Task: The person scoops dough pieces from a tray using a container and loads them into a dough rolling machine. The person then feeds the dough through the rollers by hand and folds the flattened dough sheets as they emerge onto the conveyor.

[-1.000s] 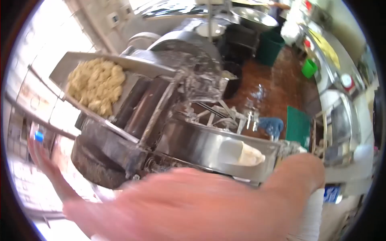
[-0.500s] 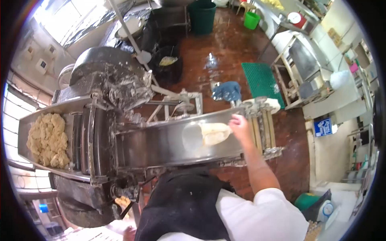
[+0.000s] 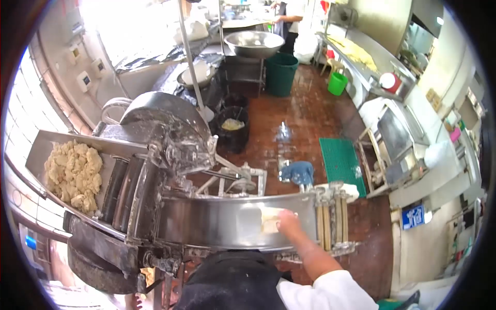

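My right hand (image 3: 287, 222) is closed on the edge of a flat cream-coloured piece (image 3: 269, 220) over the metal chute (image 3: 206, 221). The piece is limp-looking; whether it is cloth or dough I cannot tell. The chute runs from a roller machine (image 3: 135, 191) on the left to pale rollers (image 3: 333, 222) on the right. A lumpy mass of dough (image 3: 73, 175) lies in the machine's tray at the far left. What seems to be my left hand (image 3: 138, 301) shows only partly at the bottom edge, below the machine; its fingers are unclear.
A large wheel cover (image 3: 165, 116) rises behind the chute. Beyond it stand black tubs (image 3: 232, 135), a green bin (image 3: 281, 75) and a steel bowl (image 3: 253, 43). A green mat (image 3: 341, 163) and blue cloth (image 3: 298, 172) lie on the right. Another person (image 3: 290, 20) stands far back.
My view has tilted up, bringing the far tables and another person into sight. My right hand has moved left along the chute, still gripping the cream-coloured piece.
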Tool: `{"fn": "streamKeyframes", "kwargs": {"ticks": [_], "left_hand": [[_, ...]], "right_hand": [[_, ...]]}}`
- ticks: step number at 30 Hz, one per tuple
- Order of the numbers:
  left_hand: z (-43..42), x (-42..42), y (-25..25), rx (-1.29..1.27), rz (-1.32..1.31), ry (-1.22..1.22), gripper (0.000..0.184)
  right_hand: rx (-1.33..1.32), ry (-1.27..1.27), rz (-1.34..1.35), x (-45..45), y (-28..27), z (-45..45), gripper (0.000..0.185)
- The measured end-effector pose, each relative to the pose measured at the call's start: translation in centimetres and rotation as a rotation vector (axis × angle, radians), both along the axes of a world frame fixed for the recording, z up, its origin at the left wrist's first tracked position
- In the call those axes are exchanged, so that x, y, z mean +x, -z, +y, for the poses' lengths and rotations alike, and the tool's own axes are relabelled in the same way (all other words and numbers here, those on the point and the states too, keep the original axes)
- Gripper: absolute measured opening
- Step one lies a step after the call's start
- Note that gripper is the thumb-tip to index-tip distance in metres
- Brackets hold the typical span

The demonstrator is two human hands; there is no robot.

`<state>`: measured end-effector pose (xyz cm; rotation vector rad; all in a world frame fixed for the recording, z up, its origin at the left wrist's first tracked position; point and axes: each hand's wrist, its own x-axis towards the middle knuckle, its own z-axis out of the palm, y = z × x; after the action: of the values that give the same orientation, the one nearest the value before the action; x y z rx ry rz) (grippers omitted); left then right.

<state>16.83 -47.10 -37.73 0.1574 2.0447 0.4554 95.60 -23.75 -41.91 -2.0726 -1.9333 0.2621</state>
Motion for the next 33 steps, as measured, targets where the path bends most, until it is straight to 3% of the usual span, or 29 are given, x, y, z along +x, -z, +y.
{"fn": "streamKeyframes", "kwargs": {"ticks": [2, 5, 6, 7, 9, 10, 11, 12, 14, 17, 19, 20, 22, 23, 24, 25, 27, 30, 33], "left_hand": [[-0.1, 2.1, 1.7, 0.018, -0.034, 0.072, 0.048], [-0.1, 4.6, 4.7, 0.087, -0.118, 0.258, 0.051], [-1.0, 4.8, 6.1, 0.145, -0.148, 0.356, 0.053], [0.6, 10.4, 0.1, 0.311, -0.097, 0.454, 0.059], [0.9, 11.6, -1.3, 0.294, -0.255, 0.164, 0.058], [0.1, 11.4, -1.1, 0.293, -0.328, 0.011, 0.058], [-0.6, 11.2, -1.6, 0.287, -0.386, -0.109, 0.058], [-2.2, 9.7, 1.6, 0.342, -0.266, -0.146, 0.053], [-6.4, 3.0, 15.2, 0.774, -0.288, 0.03, 0.046], [-3.9, 7.4, 5.7, 0.139, 0.111, 0.106, 0.042], [-5.2, 6.3, 8.2, 0.136, 0.123, 0.148, 0.039], [-5.9, 5.8, 9.5, 0.129, 0.142, 0.218, 0.037], [-7.6, 4.9, 11.3, 0.15, 0.139, 0.15, 0.036], [-9.1, 3.6, 14.3, 0.189, 0.092, 0.162, 0.036], [-10.0, 2.4, 15.3, 0.229, 0.044, 0.175, 0.037], [-10.9, 1.3, 16.3, 0.169, 0.022, 0.165, 0.04], [-11.8, 0.0, 14.8, 0.149, -0.014, 0.064, 0.038], [-12.4, -2.6, 11.9, 0.119, -0.09, -0.134, 0.034], [-12.7, -5.4, 10.2, 0.098, -0.128, -0.258, 0.029]], "right_hand": [[-0.261, 0.003, -0.046, -1.4, -2.2, 0.5, 0.022], [-0.249, 0.035, 0.024, -0.9, -0.2, 1.1, 0.019], [-0.138, 0.014, 0.063, 0.0, 0.2, 1.1, 0.018], [-0.031, -0.038, 0.115, 0.1, -1.5, 1.9, 0.018], [-0.149, 0.144, 0.61, 1.3, -3.7, 2.9, 0.025], [-0.13, 0.116, 0.488, 0.6, -8.2, 3.6, 0.022], [-0.065, 0.045, 0.563, 1.0, -10.1, 4.6, 0.019], [-0.127, 0.1, 0.596, -0.6, -15.3, 4.9, 0.017], [0.028, -0.144, 0.547, -0.3, -19.6, 6.3, 0.017], [0.118, -0.175, 0.558, -2.8, -27.7, 6.8, 0.024], [0.152, -0.291, 0.609, -3.9, -32.3, 7.6, 0.024], [0.223, -0.239, 0.814, -3.3, -32.1, 8.7, 0.029], [0.254, -0.228, 0.614, -2.5, -35.7, 10.1, 0.046], [0.265, -0.242, 0.802, -3.5, -37.4, 10.7, 0.048], [0.272, -0.253, 0.989, -6.0, -39.5, 10.9, 0.05], [0.272, -0.259, 0.974, -8.3, -41.9, 10.6, 0.05], [0.349, -0.286, 0.639, -18.6, -47.2, 7.7, 0.05], [0.379, -0.506, 0.641, -30.3, -51.4, 6.6, 0.051], [0.221, -0.778, 0.679, -45.3, -52.6, 3.6, 0.052]]}}
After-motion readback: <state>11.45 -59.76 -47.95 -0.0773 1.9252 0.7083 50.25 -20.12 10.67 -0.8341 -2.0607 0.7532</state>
